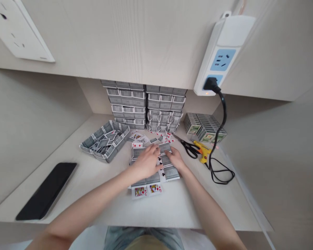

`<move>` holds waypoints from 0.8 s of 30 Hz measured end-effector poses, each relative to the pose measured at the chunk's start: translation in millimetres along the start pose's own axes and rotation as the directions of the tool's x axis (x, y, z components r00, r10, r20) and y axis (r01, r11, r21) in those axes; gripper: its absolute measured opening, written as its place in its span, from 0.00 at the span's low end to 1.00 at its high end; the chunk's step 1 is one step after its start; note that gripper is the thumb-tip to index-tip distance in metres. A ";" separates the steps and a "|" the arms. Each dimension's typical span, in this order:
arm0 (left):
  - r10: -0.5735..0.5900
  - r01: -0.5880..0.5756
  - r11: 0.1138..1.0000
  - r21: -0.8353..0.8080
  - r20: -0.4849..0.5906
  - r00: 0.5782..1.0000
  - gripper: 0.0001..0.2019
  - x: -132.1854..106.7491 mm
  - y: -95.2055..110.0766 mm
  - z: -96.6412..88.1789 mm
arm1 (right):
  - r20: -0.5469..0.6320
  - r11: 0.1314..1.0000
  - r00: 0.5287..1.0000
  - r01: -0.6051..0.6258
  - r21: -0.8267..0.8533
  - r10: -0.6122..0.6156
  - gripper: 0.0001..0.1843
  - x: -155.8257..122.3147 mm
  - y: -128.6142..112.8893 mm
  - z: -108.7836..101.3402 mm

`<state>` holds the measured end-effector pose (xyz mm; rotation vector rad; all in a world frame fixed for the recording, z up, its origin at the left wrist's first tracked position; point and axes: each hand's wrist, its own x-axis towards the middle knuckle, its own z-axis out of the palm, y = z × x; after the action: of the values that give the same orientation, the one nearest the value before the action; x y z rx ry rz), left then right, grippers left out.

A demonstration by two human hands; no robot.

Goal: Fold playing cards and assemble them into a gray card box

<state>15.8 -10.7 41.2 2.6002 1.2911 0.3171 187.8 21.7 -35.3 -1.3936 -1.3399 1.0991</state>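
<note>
Joined playing cards [172,173], mostly grey backs up, form a flat panel on the desk in front of me. A strip of face-up black cards [162,175] crosses it. My left hand [148,161] lies over the middle of the panel, fingers stretched out and thumb apart. At the panel's right side, my right hand [176,159] grips the cards between thumb and fingers; some fingertips are hidden. Two red face cards [146,191] stick out at the near edge, and a red diamond card [137,145] shows at the far left corner.
Left stands a card-made tray [108,158] of loose cards, near a black phone-like slab [47,191]. Stacked card boxes [129,100] rise behind. Scissors [189,148], a yellow glue gun [203,151] and card packs [205,126] lie right. A cord hangs from the power strip [221,55].
</note>
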 end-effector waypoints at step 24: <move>-0.020 0.018 0.994 -0.106 -0.026 0.999 0.30 38.7 -63.2 47.0 | -0.054 0.996 0.998 0.011 -0.086 -0.016 0.13 -3.0 3.1 5.4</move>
<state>4.5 52.9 -18.3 2.5023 1.2709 0.4072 183.1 18.7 -39.4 -1.4643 -1.3685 0.9984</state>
